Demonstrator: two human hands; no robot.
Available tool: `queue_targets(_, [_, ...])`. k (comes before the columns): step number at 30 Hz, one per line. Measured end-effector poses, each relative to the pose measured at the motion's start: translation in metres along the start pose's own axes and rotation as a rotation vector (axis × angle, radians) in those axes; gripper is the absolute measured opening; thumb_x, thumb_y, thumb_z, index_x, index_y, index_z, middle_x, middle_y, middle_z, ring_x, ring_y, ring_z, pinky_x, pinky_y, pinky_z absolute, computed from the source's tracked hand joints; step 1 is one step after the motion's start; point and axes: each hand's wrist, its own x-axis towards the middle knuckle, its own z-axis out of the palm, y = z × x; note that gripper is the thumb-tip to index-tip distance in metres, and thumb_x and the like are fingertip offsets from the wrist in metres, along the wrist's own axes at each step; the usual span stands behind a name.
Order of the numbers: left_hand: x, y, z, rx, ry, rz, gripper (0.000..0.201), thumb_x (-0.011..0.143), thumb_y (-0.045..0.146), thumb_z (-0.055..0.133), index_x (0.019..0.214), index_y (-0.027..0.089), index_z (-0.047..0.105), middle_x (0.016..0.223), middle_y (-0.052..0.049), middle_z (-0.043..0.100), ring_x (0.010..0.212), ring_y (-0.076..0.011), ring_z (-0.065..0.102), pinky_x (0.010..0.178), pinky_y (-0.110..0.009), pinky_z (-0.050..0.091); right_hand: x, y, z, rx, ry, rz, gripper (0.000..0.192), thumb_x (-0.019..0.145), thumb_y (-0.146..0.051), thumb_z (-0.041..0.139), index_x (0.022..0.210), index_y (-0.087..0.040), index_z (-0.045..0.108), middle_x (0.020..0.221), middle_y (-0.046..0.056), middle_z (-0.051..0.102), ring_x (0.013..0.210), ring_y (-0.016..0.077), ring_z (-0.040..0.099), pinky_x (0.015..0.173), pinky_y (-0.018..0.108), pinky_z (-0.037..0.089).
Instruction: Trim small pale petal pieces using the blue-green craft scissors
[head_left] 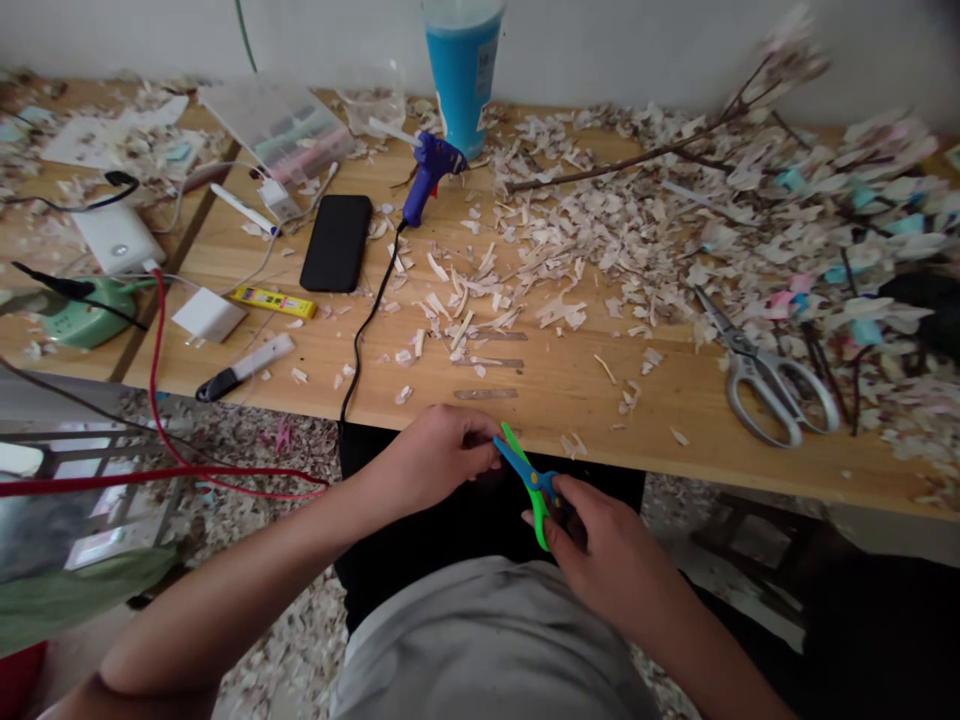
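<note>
Left hand (450,455): reaches toward 2 o'clock, fingers curled in toward the thumb at the blade tips; I cannot tell whether they pinch anything.
Right hand (604,540): comes in from 5 o'clock, my fingers and thumb gripping the handles.
Blue-and-green scissors (531,477): between my hands over my lap, blades toward 11 o'clock.
Tabletop (555,405): its near edge lies just beyond, toward 12 o'clock.
</note>
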Motion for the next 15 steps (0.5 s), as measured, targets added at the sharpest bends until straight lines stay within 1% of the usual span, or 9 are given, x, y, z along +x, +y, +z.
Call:
queue_targets(4, [0.0019,0.0020,0.0001,0.006,-0.010,0.009,0.017,0.079,0.018,0.053,0.076,0.015,0.070,0.068,-0.001,0.067,0.060,-0.0105,0.058,0.055,-0.019,0.043,-0.0006,0.0019,0.0015,0.008,0.012,0.007,0.007,0.085,-0.023,0.046,0.087,-0.022,0.053,0.087,0.004,0.065,0.077,0.0197,0.062,0.066,0.029,0.041])
queue_targets(10, [0.0033,0.0009,-0.0024,-0.002,-0.028,0.003,0.016,0.080,0.023,0.056,0.076,0.016,0.070,0.067,-0.001,0.068,0.059,-0.0108,0.059,0.054,-0.019,0.044,-0.0025,0.0056,0.0053,-0.125,0.070,0.003,0.012,0.086,-0.026,0.045,0.091,-0.021,0.055,0.088,0.005,0.067,0.078,0.0246,0.065,0.065,0.032,0.040])
queue_targets(12, [0.0036,0.0006,-0.0029,-0.008,-0.035,-0.001,0.017,0.081,0.025,0.056,0.078,0.016,0.071,0.068,-0.001,0.069,0.059,-0.0112,0.060,0.053,-0.019,0.045,-0.0022,0.0072,0.0049,-0.132,0.088,0.000,0.013,0.087,-0.027,0.045,0.089,-0.022,0.056,0.086,0.005,0.069,0.076,0.0241,0.065,0.064,0.032,0.039])
queue_targets(15, [0.0038,-0.0004,-0.0022,-0.038,-0.004,-0.009,0.017,0.081,0.028,0.058,0.081,0.016,0.071,0.070,-0.002,0.069,0.060,-0.0117,0.061,0.053,-0.019,0.046,-0.0002,0.0095,0.0004,-0.091,0.118,0.022,0.013,0.087,-0.026,0.045,0.088,-0.022,0.058,0.081,0.003,0.069,0.065,0.0201,0.063,0.058,0.029,0.037])
